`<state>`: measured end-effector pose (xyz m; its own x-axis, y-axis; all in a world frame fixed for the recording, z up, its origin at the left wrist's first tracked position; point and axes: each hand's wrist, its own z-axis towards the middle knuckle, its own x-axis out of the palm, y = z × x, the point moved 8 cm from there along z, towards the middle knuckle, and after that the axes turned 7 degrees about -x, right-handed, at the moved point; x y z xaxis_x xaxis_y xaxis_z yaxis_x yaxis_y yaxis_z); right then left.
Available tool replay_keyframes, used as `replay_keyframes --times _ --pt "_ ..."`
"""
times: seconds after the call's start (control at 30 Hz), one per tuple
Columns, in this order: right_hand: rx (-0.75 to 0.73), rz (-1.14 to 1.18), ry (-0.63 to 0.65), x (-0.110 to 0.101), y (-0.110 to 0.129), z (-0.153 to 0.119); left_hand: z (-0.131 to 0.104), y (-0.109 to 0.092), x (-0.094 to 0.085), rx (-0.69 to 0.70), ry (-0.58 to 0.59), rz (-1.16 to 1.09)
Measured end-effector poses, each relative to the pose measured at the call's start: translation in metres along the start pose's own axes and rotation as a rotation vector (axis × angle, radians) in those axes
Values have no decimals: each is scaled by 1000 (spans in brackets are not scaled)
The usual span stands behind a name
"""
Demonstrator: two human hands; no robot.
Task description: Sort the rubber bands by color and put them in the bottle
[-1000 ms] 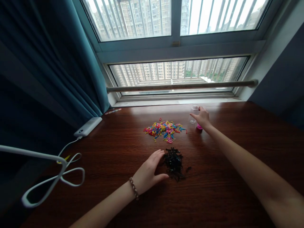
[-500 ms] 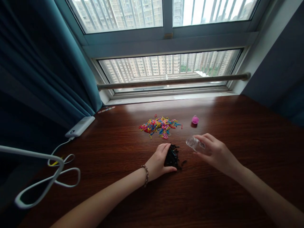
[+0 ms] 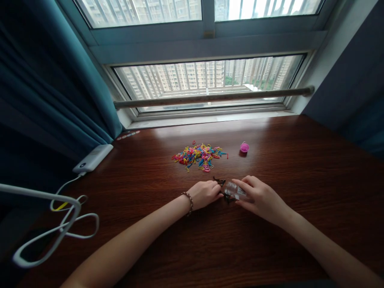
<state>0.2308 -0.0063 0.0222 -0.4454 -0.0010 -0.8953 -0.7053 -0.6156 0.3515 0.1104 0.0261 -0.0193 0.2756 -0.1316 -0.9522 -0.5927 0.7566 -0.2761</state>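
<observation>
My right hand (image 3: 265, 196) grips a small clear bottle (image 3: 235, 191) that lies tilted low over the table, its mouth toward the left. My left hand (image 3: 207, 194) is closed, its fingertips at the bottle's mouth. Small black rubber bands (image 3: 220, 182) show past its fingers and by the bottle; the rest of them are hidden by the hand. Beyond the hands lies a loose pile of colourful rubber bands (image 3: 199, 155). To the right of that pile sits a small pink cap (image 3: 244, 148).
A white power bank (image 3: 93, 158) lies at the left edge of the brown wooden table (image 3: 168, 256), with a white cable (image 3: 67, 182) attached. In the left foreground is a bent white tube (image 3: 36, 190). A blue curtain (image 3: 99, 88) hangs beside the window.
My left hand has closed over the black rubber bands. My right hand has brought the bottle left and slightly down, up to the left fingertips. The view has shifted slightly.
</observation>
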Motion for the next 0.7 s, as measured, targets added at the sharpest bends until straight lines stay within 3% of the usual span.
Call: replay_keyframes --times 0.17,0.27,0.37,0.57,0.7 --pt "70 161 -97 -8 -2 4 1 37 -27 -328 -195 -622" --pt "116 287 -117 -7 -2 11 1 44 -32 -402 -252 -881" --pt "111 386 -92 1 4 22 1 44 -30 -447 -276 -1024" --pt "120 444 -42 19 15 34 -7 41 -32 -488 -355 -1044" --pt "138 479 -59 25 16 36 -13 41 -32 -539 -457 -1340"
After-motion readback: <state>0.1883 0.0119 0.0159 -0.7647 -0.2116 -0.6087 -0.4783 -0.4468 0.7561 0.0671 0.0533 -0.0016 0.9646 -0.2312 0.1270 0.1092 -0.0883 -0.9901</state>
